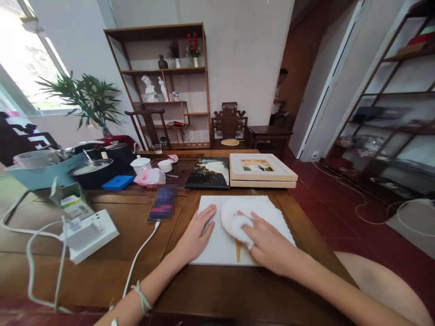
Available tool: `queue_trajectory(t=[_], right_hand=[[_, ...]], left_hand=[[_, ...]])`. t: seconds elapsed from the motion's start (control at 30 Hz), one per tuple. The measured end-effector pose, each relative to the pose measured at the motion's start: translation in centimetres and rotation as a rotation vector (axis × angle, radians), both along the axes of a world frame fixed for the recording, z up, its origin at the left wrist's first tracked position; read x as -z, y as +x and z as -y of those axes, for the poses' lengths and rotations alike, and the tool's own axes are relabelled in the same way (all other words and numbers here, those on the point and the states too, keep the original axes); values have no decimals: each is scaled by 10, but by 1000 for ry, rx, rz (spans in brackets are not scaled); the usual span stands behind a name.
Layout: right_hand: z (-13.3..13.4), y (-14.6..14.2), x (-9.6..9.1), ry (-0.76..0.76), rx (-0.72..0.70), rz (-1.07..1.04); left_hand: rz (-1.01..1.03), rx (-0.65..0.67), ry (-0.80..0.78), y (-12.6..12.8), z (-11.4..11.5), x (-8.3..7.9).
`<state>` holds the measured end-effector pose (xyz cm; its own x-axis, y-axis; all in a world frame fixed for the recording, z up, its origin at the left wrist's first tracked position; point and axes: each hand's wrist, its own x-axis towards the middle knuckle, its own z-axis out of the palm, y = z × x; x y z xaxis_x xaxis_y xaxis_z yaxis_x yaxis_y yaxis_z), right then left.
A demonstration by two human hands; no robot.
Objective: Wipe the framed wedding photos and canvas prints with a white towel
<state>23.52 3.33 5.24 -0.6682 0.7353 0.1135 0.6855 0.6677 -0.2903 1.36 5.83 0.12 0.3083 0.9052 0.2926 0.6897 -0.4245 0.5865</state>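
A white rectangular board point(217, 242) lies flat on the table in front of me. My left hand point(198, 231) rests flat on its left side, fingers stretched out and nothing held. A rounded, soft-looking white wad point(233, 217), either cloth or foam, I cannot tell which, sits on the board. My right hand point(268, 237) presses on this wad with bent fingers, some of them sunk into it. Below the wad a narrow tan strip point(238, 251) points toward me on the board; its upper end is hidden.
Behind the board lie a dark picture panel point(210, 173) and a stacked pale-framed picture point(261, 170). To the left are a charging phone point(163, 203), a white cable point(137, 253), a white box point(93, 235), a blue box point(118, 182) and dark pots point(118, 156).
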Motion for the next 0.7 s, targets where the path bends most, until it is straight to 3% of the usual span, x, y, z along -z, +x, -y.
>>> queue_trajectory(t=[0.2, 0.43, 0.57, 0.7], right_hand=[[-62, -43, -7, 6, 44, -72], [-99, -86, -14, -23, -128, -14], [-100, -69, -14, -18, -91, 35], [-96, -20, -18, -12, 17, 60]], left_hand=[[-30, 32, 0, 3, 2, -9], [9, 34, 80, 4, 2, -12], [8, 24, 55, 2, 1, -7], [-7, -8, 10, 1, 0, -1]])
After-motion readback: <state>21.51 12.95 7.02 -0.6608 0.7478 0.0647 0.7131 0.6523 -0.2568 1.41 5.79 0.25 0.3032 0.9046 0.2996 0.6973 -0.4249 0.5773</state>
